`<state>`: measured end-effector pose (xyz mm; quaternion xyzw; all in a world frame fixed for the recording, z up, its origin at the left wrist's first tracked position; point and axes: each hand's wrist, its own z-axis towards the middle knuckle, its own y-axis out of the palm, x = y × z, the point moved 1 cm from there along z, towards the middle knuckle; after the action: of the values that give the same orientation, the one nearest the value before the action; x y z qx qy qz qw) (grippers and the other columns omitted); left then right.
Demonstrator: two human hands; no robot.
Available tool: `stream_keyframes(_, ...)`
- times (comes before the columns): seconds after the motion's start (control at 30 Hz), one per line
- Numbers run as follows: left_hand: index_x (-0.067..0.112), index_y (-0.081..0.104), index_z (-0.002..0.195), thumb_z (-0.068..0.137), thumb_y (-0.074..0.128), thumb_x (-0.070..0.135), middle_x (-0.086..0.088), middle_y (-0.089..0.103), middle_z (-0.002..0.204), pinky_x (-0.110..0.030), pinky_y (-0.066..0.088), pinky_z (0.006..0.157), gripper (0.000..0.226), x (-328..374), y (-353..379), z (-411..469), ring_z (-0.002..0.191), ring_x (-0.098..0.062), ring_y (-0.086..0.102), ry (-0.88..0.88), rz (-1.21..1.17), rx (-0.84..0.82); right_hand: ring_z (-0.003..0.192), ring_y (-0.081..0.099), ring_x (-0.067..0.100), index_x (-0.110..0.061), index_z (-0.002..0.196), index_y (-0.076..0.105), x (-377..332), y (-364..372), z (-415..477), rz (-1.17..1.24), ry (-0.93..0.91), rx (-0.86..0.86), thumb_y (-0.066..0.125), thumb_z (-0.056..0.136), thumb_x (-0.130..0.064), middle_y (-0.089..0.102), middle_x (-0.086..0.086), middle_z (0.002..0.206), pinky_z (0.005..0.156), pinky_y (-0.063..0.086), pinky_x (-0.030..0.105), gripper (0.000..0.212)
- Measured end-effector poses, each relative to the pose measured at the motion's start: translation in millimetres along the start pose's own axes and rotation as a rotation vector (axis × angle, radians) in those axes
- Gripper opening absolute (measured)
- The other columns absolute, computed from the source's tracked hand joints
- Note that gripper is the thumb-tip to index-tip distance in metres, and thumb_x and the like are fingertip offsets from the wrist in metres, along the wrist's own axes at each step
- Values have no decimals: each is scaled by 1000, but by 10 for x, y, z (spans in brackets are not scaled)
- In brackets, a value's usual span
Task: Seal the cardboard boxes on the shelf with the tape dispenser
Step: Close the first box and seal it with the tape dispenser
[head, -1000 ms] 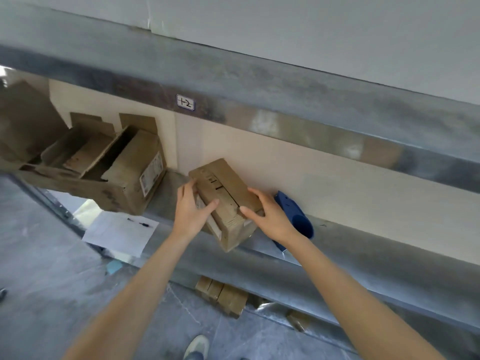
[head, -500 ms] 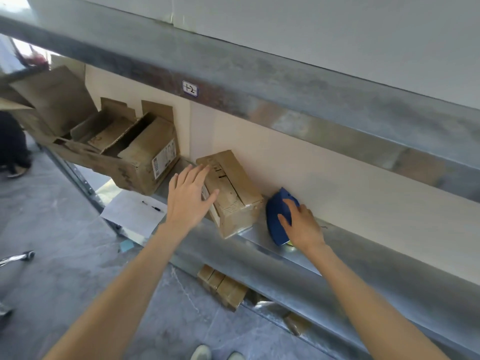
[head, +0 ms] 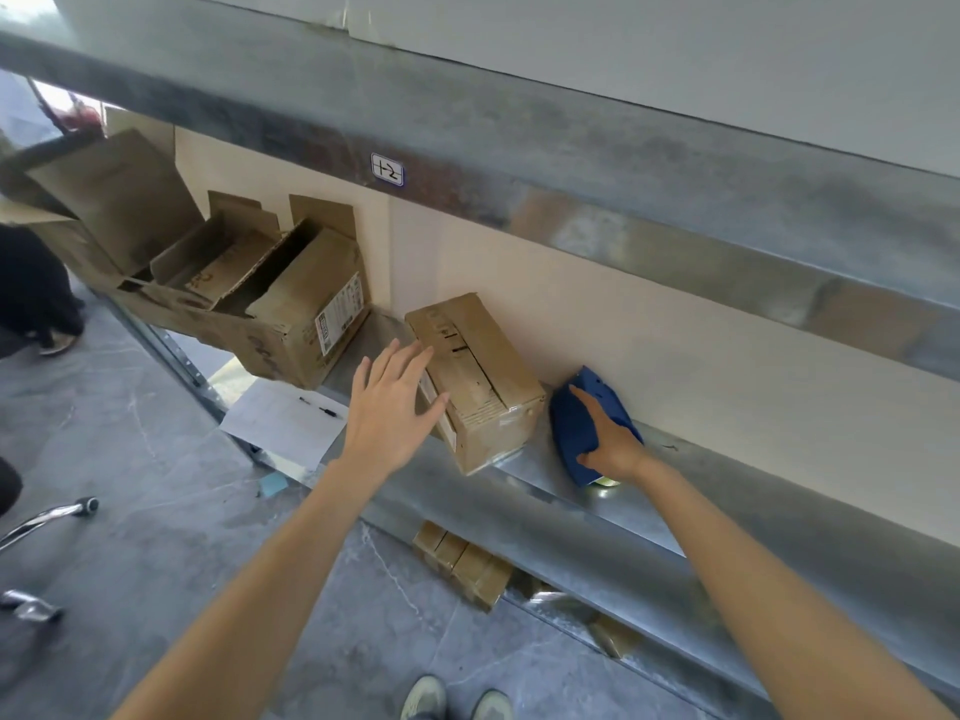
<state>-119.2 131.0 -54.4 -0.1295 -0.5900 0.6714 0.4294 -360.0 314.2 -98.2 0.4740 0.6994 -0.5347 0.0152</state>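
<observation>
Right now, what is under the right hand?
The blue tape dispenser lies there, on the metal shelf. The right hand covers its near end; only a bit of tape roll shows.

Both bare arms reach out and up, the left arm from the lower left and the right arm from the lower right. The left hand (head: 392, 407) is flat with its fingers straight and spread, right at the side of the small box (head: 478, 376), though I cannot tell if it touches. The right hand (head: 610, 441) lies on the blue tape dispenser (head: 569, 439) with its fingers bent round it.
</observation>
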Motion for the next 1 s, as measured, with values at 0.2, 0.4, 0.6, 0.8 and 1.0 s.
stream_keyframes(0.2, 18, 44, 149, 96, 59, 44, -3, 42, 155, -50, 16, 122, 61, -24, -21, 21, 150, -22, 24, 15, -17, 5, 52, 35, 16, -46, 153, 3, -56, 30, 89, 96, 99, 55, 43, 88, 8, 47, 9, 76, 42, 29, 25, 94)
stream_keyframes(0.4, 20, 41, 150, 96, 57, 43, 1, 37, 158, -49, 13, 123, 61, -100, -43, -6, 152, -19, 18, 29, -24, -30, 101, 58, 35, -35, 154, 18, -82, 37, 88, 142, 72, 179, 50, 101, -11, 56, 17, 131, 72, 45, 36, 67)
stream_keyframes(0.6, 18, 46, 147, 95, 61, 39, -1, 42, 155, -52, 18, 122, 58, -140, -88, -31, 151, -22, 23, 61, -48, -7, 99, 57, 32, -36, 154, 19, -68, -75, -86, 110, 62, 212, 54, 96, -3, 54, 18, 132, 74, 48, 36, 76)
stream_keyframes(0.8, 20, 47, 147, 96, 60, 40, -1, 43, 154, -50, 20, 121, 56, -32, -157, 42, 149, -21, 27, 95, -107, -6, 55, 53, 23, -43, 148, 25, -252, -395, -499, -154, 23, 460, 46, 102, -33, 61, 9, 73, 49, 41, 32, 51)
stream_keyframes(1.0, 21, 55, 140, 94, 66, 30, 0, 56, 141, -47, 44, 106, 49, 120, -313, 139, 127, -24, 55, 178, -257, -66, 52, 49, 12, -49, 139, 35, -650, -672, -847, -243, -260, 570, 52, 96, -49, 53, -4, 62, 51, 32, 28, 46)
